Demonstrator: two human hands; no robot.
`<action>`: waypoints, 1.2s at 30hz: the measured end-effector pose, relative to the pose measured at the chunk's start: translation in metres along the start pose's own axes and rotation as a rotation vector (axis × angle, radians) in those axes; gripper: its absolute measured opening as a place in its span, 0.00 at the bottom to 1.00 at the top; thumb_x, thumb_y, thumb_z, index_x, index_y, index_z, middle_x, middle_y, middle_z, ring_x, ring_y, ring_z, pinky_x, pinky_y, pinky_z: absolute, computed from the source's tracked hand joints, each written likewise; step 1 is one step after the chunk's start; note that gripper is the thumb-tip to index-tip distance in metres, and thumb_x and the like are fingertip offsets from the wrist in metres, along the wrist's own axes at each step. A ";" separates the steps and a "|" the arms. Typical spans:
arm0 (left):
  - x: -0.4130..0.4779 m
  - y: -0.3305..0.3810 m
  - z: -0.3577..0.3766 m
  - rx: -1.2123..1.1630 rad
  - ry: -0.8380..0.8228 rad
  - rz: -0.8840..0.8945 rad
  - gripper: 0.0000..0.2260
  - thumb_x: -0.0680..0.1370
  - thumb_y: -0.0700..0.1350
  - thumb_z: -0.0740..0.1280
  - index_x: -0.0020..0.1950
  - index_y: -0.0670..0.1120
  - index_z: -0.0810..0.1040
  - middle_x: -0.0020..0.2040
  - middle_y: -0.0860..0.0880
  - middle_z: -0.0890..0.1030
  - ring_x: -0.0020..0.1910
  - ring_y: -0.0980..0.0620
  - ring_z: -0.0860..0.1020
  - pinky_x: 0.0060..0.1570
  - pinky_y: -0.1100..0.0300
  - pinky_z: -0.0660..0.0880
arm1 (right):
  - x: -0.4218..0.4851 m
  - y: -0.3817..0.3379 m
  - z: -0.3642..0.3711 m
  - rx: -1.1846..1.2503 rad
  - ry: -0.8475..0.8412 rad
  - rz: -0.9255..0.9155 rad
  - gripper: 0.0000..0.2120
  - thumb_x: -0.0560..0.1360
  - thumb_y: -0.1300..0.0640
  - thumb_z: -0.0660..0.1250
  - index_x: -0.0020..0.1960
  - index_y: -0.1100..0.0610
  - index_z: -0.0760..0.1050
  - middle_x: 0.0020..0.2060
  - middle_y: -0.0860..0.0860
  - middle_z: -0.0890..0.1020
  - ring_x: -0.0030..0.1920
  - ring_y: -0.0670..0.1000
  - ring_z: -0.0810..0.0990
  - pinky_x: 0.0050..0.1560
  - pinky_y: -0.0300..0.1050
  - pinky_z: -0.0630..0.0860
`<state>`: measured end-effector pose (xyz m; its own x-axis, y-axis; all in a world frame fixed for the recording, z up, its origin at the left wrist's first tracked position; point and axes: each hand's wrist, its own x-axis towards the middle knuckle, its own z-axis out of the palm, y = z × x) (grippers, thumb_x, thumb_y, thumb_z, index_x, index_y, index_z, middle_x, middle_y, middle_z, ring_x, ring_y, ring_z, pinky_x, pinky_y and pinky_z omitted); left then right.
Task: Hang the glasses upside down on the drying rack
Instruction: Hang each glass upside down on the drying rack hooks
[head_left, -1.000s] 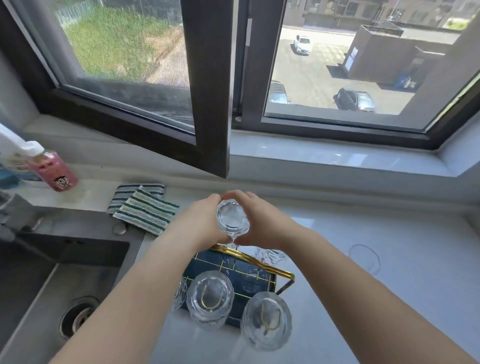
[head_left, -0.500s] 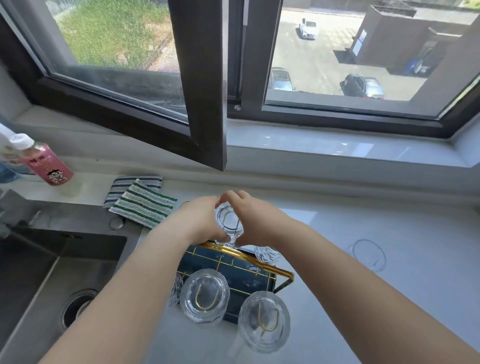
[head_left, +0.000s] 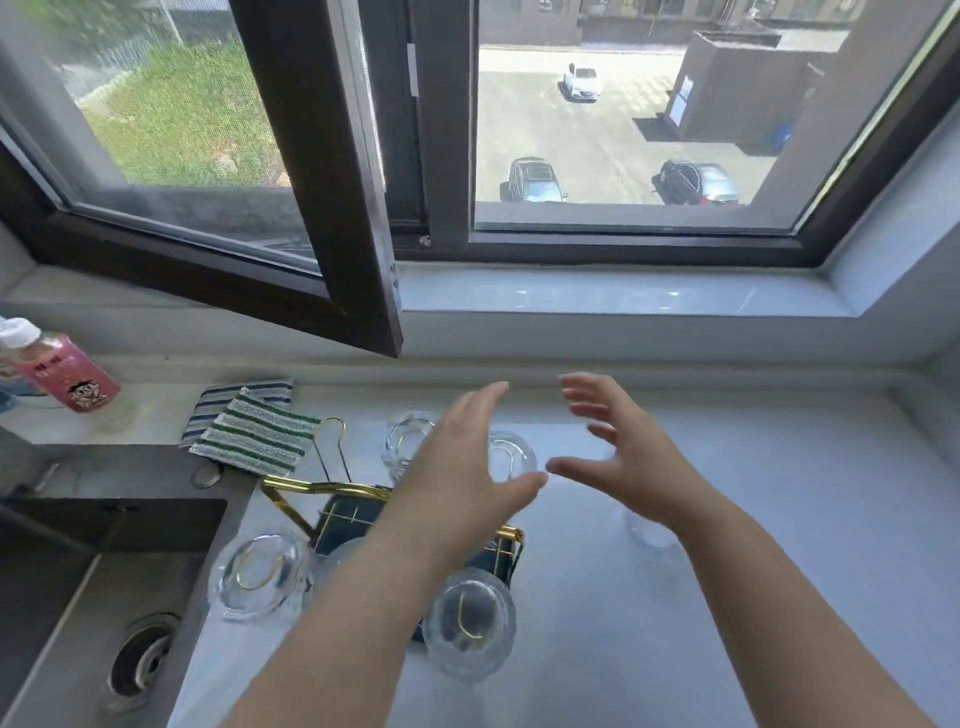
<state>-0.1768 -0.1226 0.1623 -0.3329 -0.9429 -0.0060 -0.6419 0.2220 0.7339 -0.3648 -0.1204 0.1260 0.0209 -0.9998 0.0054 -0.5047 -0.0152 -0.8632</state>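
A person's two bare forearms reach up from the bottom of the frame over a pale countertop (head_left: 779, 519) below a dark-framed window (head_left: 332, 218). The left hand (head_left: 457, 467) and right hand (head_left: 618, 452) hover at the centre of the frame, palms facing each other, fingers spread apart and holding nothing. Between and just behind the hands a clear glass (head_left: 511, 454) sits upside down over a gold prong of the drying rack (head_left: 291, 499); the left hand partly covers it. A second inverted glass (head_left: 408, 441) hangs just left of it. Two more inverted glasses hang nearer the camera, one at lower left (head_left: 260, 571) and one at lower centre (head_left: 470, 623). The left forearm hides much of the rack's dark tray. To the left lie a steel sink (head_left: 62, 597) with its drain, striped green and blue cloths (head_left: 249, 431), and a pink-labelled bottle (head_left: 62, 374) at the left edge.
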 end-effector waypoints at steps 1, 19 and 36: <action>-0.005 0.009 0.020 -0.093 -0.040 0.039 0.34 0.70 0.50 0.71 0.71 0.56 0.58 0.65 0.59 0.66 0.62 0.64 0.63 0.55 0.71 0.59 | -0.014 0.014 -0.010 0.045 0.075 0.030 0.32 0.64 0.58 0.77 0.62 0.43 0.66 0.59 0.44 0.74 0.61 0.40 0.72 0.61 0.40 0.69; 0.049 0.003 0.231 -0.335 -0.228 -0.268 0.42 0.66 0.46 0.75 0.73 0.51 0.54 0.74 0.53 0.61 0.71 0.54 0.61 0.64 0.63 0.60 | -0.064 0.180 -0.032 0.240 0.243 0.359 0.39 0.65 0.61 0.75 0.69 0.48 0.59 0.67 0.45 0.66 0.66 0.45 0.67 0.65 0.40 0.65; 0.028 0.045 0.174 -0.478 -0.076 -0.068 0.27 0.61 0.45 0.75 0.55 0.57 0.68 0.53 0.57 0.75 0.52 0.62 0.75 0.47 0.63 0.77 | -0.078 0.118 -0.043 0.320 0.280 0.218 0.36 0.60 0.51 0.77 0.64 0.38 0.67 0.63 0.37 0.74 0.64 0.38 0.71 0.60 0.35 0.70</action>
<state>-0.3355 -0.0961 0.0773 -0.3620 -0.9267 -0.1013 -0.2807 0.0047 0.9598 -0.4628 -0.0449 0.0457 -0.3113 -0.9455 -0.0951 -0.1799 0.1569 -0.9711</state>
